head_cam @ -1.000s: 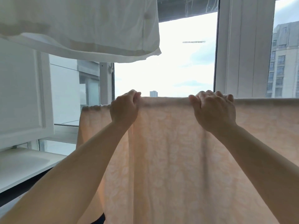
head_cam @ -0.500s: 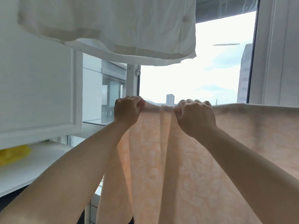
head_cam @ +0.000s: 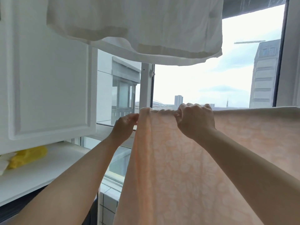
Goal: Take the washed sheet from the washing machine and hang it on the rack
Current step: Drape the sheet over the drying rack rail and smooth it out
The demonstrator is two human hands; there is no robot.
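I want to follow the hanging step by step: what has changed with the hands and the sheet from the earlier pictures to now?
The left hand has slid off the top fold to the sheet's left edge, which it now pinches. The right hand moved left along the fold, bunching the cloth there. Unchanged: the right grip on the top edge, the sheet draped over, and the white garment overhead.

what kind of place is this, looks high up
Likely a glazed laundry balcony in a high-rise flat: a peach sheet draped for drying, white laundry hanging overhead, and a window looking out over distant towers.
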